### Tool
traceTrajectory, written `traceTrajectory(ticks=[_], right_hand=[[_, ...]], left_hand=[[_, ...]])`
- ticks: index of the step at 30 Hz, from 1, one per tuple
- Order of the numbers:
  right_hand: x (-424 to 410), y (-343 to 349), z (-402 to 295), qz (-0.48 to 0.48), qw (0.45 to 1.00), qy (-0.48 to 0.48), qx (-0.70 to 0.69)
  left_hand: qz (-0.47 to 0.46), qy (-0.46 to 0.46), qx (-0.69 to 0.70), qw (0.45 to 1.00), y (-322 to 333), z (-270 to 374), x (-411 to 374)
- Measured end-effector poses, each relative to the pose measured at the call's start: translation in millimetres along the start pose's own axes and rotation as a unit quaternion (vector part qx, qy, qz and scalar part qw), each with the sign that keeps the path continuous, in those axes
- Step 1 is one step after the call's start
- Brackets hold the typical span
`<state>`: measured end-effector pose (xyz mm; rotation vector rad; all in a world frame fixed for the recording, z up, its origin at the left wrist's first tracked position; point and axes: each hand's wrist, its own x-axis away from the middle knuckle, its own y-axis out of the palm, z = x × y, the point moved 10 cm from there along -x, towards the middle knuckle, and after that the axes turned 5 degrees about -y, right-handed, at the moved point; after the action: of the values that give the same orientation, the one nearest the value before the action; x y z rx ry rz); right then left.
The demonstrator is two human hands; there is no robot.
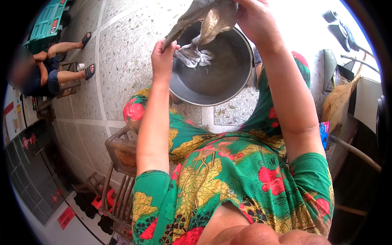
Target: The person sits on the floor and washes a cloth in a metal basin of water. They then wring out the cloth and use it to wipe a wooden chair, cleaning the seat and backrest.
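My left hand (165, 59) grips one edge of a wet, grey-brown piece that looks like animal skin or tripe (211, 23), at the left of a metal basin. My right hand (255, 20) is raised at the top right with its fingers closed on the other end; the fingertips are partly cut off by the picture's edge. The piece stretches between both hands above the basin (211, 102), and a pale, ragged end hangs down inside it. Cloudy water appears to lie in the basin, which stands on the floor between my knees.
A seated person (43, 72) in sandals is at the left, near a green vehicle (47, 21). Wooden chairs (122, 153) stand at the lower left. On the right are a straw broom (338, 101), a dustpan (330, 70) and some shoes (338, 35).
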<state>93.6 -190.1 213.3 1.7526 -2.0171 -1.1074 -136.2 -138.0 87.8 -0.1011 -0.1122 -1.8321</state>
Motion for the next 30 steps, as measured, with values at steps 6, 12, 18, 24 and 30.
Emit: traceTrajectory(ticks=[6,12,18,24,30], right_hand=[[10.6,10.7,24.2,-0.044,0.995,0.069,0.049],[24.3,41.9,27.7,-0.109,0.982,0.077,-0.134],[27.0,23.3,0.9,-0.103,0.991,0.054,-0.06],[44.0,0.7,24.1,-0.183,0.833,0.021,0.521],[77.0,16.4,67.4,-0.333,0.639,0.093,0.687]], left_hand=[[-0.135,-0.072,-0.139,0.978,31.8,-32.6,8.2],[-0.227,0.046,-0.126,0.965,98.9,-40.7,25.6],[-0.118,-0.067,-0.066,0.989,82.5,-100.0,11.6],[0.094,-0.091,-0.065,0.989,-1.4,-101.2,-39.9],[0.111,-0.103,-0.221,0.963,9.6,-150.0,-56.4]])
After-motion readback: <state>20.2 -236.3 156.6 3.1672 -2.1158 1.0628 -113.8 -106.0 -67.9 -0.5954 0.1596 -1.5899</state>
